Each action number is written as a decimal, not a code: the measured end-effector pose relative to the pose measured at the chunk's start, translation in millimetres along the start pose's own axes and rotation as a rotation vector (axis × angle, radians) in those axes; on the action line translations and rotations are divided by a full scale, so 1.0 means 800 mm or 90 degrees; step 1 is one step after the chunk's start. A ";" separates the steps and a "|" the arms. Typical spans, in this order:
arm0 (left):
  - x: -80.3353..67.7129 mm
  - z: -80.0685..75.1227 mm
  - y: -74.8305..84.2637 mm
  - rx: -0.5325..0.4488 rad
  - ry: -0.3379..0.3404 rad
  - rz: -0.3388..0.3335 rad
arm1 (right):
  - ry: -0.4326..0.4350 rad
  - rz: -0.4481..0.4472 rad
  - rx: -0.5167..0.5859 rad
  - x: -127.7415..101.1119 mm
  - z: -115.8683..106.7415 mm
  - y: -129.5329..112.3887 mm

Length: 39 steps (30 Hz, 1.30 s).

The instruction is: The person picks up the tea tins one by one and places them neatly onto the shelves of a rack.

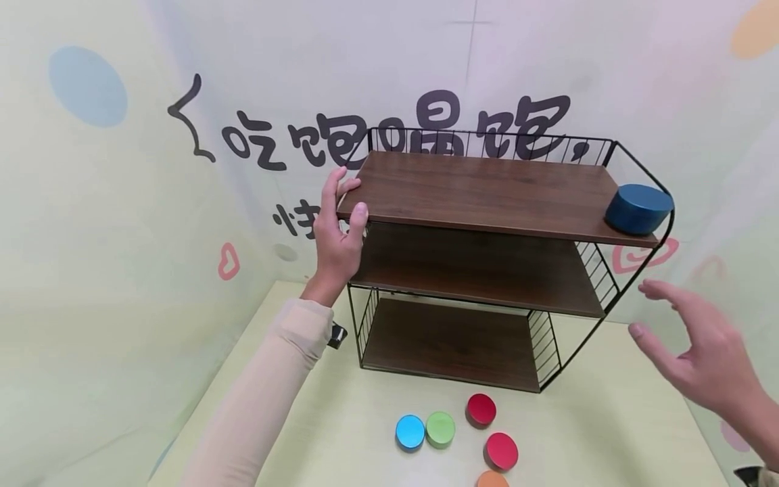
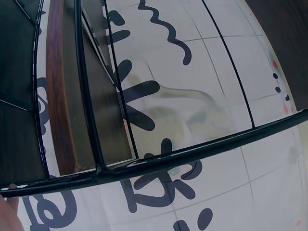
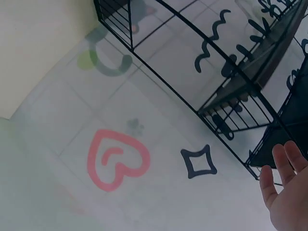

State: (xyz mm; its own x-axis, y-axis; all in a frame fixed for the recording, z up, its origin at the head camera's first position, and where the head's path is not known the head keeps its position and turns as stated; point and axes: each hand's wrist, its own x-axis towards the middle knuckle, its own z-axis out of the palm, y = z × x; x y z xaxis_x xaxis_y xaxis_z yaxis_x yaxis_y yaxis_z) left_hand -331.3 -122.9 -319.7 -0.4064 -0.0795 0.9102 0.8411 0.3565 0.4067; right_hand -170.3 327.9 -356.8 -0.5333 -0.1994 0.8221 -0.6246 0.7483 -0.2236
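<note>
A three-tier shelf rack with dark wood boards and a black wire frame stands on the table. My left hand grips the left front corner of its top board, thumb at the front edge and fingers over the side. Only a bit of that hand shows in the left wrist view, by the black rail. My right hand is held out beside the rack's right side, fingers spread apart from the thumb and nothing between them. On the top board's right front corner sits a dark blue round tin.
In front of the rack, a light blue round tin, a green one, two red ones and an orange one lie on the pale table. Behind hangs a printed white backdrop. A small black object lies left of the rack.
</note>
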 end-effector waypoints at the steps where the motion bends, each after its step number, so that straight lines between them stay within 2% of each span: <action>1: 0.000 0.000 0.000 0.003 0.000 -0.002 | -0.001 -0.004 0.002 -0.003 0.003 0.000; 6: 0.000 0.000 0.002 0.013 0.002 -0.014 | -0.018 -0.015 0.021 -0.022 0.020 -0.004; 12: 0.000 0.001 0.001 0.008 0.004 -0.010 | -0.063 -0.010 0.059 -0.058 0.048 -0.006; 20: 0.001 0.001 0.001 0.004 0.003 -0.014 | -0.171 0.060 0.045 -0.101 0.076 -0.023; 25: 0.000 0.002 0.001 -0.006 0.002 -0.015 | -0.175 0.060 0.047 -0.122 0.092 -0.027; 33: 0.000 0.004 0.002 -0.005 0.006 -0.013 | -0.201 0.114 0.046 -0.166 0.120 -0.030; 39: 0.001 0.003 0.003 -0.008 0.009 -0.015 | -0.237 0.139 0.011 -0.203 0.146 -0.040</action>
State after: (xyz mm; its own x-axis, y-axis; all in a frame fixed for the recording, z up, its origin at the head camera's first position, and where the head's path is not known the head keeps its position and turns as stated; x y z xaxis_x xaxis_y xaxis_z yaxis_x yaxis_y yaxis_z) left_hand -330.8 -120.3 -318.0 -0.4214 -0.1011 0.9012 0.8357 0.3427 0.4292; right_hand -130.1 262.3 -544.2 -0.8213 -0.2545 0.5106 -0.4820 0.7883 -0.3824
